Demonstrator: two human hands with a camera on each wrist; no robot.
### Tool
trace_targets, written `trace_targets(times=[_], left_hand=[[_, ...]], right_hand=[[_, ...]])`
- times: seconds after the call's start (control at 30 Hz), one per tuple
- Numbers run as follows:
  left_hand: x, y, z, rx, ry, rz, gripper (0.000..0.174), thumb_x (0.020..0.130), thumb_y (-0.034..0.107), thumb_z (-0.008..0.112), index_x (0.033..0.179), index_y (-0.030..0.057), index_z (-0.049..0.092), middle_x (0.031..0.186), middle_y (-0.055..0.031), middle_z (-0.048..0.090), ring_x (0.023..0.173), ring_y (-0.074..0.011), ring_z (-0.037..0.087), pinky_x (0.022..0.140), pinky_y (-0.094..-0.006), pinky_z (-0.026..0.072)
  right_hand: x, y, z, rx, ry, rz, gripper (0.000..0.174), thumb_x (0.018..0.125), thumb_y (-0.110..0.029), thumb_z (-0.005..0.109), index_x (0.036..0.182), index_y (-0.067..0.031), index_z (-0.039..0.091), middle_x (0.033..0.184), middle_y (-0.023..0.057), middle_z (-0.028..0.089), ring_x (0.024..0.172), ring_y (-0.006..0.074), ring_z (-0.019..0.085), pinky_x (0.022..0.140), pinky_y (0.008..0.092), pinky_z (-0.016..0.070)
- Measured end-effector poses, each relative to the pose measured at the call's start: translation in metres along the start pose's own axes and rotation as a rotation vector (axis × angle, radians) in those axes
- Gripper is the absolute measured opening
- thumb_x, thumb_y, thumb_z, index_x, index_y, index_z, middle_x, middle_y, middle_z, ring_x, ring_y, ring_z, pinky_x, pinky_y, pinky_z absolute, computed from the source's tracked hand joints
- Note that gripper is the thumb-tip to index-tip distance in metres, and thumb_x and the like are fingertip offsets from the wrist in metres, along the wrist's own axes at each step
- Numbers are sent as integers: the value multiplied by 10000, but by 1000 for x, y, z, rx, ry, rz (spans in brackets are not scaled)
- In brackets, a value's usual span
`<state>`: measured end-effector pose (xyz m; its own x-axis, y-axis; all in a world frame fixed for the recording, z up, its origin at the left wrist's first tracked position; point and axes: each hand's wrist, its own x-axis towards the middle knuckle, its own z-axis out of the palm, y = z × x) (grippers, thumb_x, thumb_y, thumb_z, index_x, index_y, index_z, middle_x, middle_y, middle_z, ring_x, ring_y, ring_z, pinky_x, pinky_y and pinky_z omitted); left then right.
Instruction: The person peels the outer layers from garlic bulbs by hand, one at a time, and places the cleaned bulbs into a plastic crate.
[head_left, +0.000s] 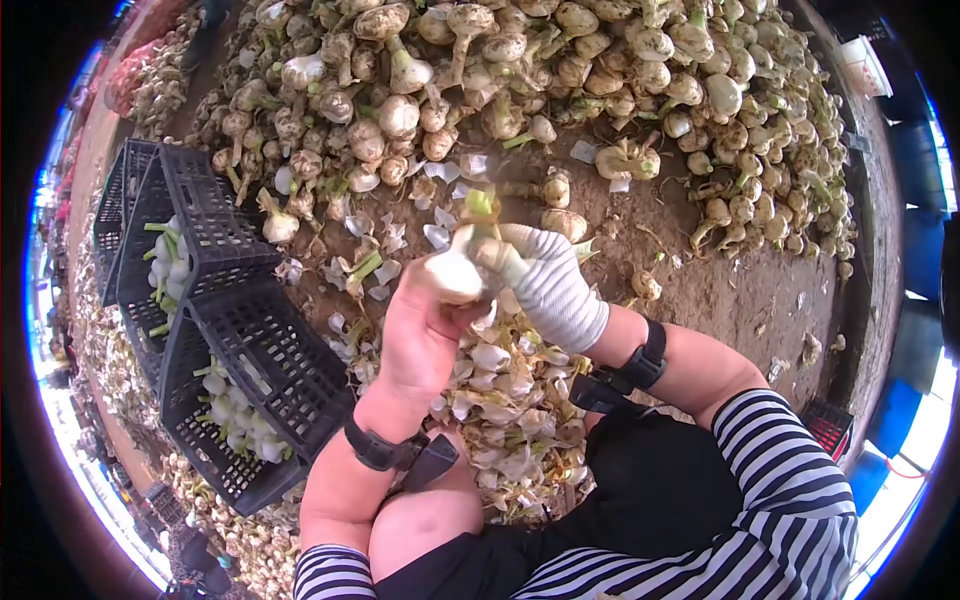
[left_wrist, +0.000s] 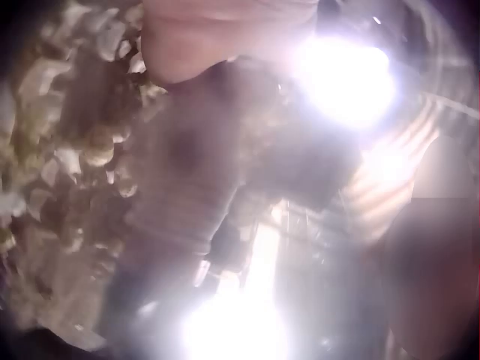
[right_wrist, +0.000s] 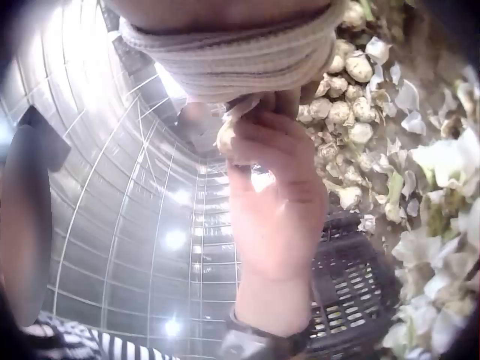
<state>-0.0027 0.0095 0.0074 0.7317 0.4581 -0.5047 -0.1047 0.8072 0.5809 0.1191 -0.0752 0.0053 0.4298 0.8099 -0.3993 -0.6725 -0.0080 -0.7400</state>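
Note:
A pale, partly peeled garlic bulb (head_left: 455, 277) is in my bare left hand (head_left: 415, 335), held between thumb and fingers with its green-tipped stem (head_left: 482, 205) pointing away from me. My right hand (head_left: 555, 285), in a striped white knit glove, pinches at the bulb's neck and outer skin with curled fingers. In the right wrist view the left hand (right_wrist: 277, 202) faces the glove (right_wrist: 232, 67), and the fingers partly hide the bulb (right_wrist: 227, 136). Glare and blur hide most of the grip in the left wrist view. Below the hands lies a heap of peeled skins (head_left: 515, 405).
A large pile of soil-stained garlic bulbs (head_left: 400, 115) spreads across the far side. Black plastic crates (head_left: 265, 345) stand at the left, with cleaned white bulbs (head_left: 240, 420) inside. Loose skins (head_left: 435, 235) litter the dirt floor (head_left: 700, 290). A wooden beam (head_left: 880, 300) runs along the right.

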Motion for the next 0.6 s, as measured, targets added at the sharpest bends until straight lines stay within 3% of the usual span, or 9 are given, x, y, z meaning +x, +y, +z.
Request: trace_targets(times=[0.03,0.1,0.13,0.2,0.23,0.33,0.43,0.5,0.6], left_hand=[[-2,4,-7,-266,-3,-105,460,957,446,315,1134,67,507,1056,-101,599,919,-249,602,783,-367,511],[-2,14,5,-186,-70,-162,287,914,250,530,1087,24,495,1005,-72,586,895,-174,599,786,-321,526],[-1,10,5,-185,-70,-162,287,914,250,530,1087,24,495,1005,-72,586,895,-174,599,786,-321,526],[0,-3,2,596,137,350,285,876,175,584,1101,23,497,1049,-75,579,928,-161,579,810,-317,488],[-3,0,-4,605,107,310,417,786,-32,641,1164,-3,467,1044,-78,570,954,-138,564,818,-253,481],[-4,13,-4,419,60,130,431,775,2,665,1164,14,479,1014,-59,567,938,-134,556,854,-251,454],[-3,20,-8,202,-35,32,410,760,8,687,1133,15,519,1001,-46,570,912,-136,555,848,-270,451],[1,18,-16,1268,25,711,328,758,-18,677,1066,-2,564,992,-32,574,904,-130,549,833,-269,438],[-4,13,-16,941,87,534,226,780,-24,663,991,5,587,959,-31,573,833,-126,548,744,-246,437]], right_hand=[[-1,-1,2,-67,25,-66,256,885,-159,596,1065,23,607,878,-18,635,755,53,557,678,215,478],[1,-3,-1,-218,41,-123,241,882,-148,590,1067,5,613,846,7,653,721,60,564,647,218,481],[6,-7,-5,-485,48,-183,237,877,-137,587,1073,-6,614,825,27,660,698,64,566,627,220,482],[2,-20,-1,-798,-12,-343,220,865,-108,578,1067,-34,627,765,77,666,642,70,571,579,223,482],[1,-21,-2,-795,-10,-340,220,865,-108,578,1067,-34,627,765,77,666,642,70,571,579,223,482],[5,-31,-16,-424,-104,0,235,880,-113,565,1072,11,617,787,27,654,686,59,573,600,219,481],[2,-33,-17,-485,-172,50,239,879,-106,569,1066,38,611,794,0,638,707,48,561,618,213,477],[-1,-28,-14,-487,-156,27,233,852,-116,601,1053,-2,628,768,37,651,695,62,572,625,217,473],[4,-27,-12,-803,-118,-130,113,807,-100,602,897,-57,654,679,134,616,596,132,578,580,256,466]])
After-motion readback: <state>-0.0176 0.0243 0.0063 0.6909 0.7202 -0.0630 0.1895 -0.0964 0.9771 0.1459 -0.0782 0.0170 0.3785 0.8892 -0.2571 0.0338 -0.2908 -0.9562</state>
